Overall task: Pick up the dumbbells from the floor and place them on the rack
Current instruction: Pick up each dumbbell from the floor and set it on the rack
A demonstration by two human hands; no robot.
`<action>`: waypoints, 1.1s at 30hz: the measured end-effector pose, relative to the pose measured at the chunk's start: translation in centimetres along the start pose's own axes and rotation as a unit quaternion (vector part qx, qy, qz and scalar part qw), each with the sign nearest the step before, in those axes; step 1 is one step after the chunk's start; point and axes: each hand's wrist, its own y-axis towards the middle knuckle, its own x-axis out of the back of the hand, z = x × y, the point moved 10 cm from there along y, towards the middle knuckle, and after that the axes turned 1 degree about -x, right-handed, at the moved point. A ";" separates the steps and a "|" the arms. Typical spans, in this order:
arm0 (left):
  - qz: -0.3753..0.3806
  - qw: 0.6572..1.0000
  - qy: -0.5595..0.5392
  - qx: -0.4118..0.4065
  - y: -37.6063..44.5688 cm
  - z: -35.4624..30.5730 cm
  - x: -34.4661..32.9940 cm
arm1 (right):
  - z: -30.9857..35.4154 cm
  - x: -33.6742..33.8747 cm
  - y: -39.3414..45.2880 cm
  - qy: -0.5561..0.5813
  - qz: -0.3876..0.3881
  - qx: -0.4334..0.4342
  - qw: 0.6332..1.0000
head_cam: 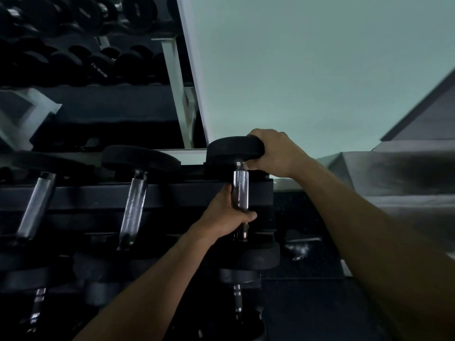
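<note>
Pale green wall fills upper right; mirror at upper left reflects more weights. Black dumbbell rack runs across, w/ two dumbbells resting on its top tier, chrome handles toward me. Third dumbbell sits at rack's right end, far head on back rail. My right hand cups that far head; my left hand is wrapped round its knurled handle. Lower tier holds another dumbbell.
</note>
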 end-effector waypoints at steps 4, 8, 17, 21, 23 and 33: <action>0.024 0.999 0.032 -0.021 -0.5 -0.3 -0.2 | -0.3 0.2 -1.4 -0.012 -0.052 -0.017 0.998; 0.023 0.994 0.082 -0.061 -2.0 -1.1 0.7 | -0.1 0.6 -2.5 -0.053 -0.070 -0.044 0.995; 0.094 0.963 0.197 -0.161 -6.5 0.7 1.8 | -0.2 0.7 -4.3 -0.083 -0.091 -0.073 0.990; 0.111 0.940 0.253 -0.201 -7.2 1.8 0.5 | 0.4 0.6 -3.3 -0.112 -0.090 -0.062 0.988; 0.069 0.934 0.258 -0.236 -7.3 1.7 0.7 | 0.4 0.5 -3.1 -0.113 -0.092 -0.053 0.988; 0.033 0.944 0.211 -0.253 -7.7 1.0 0.7 | 0.3 0.9 -3.0 -0.122 -0.077 -0.031 0.989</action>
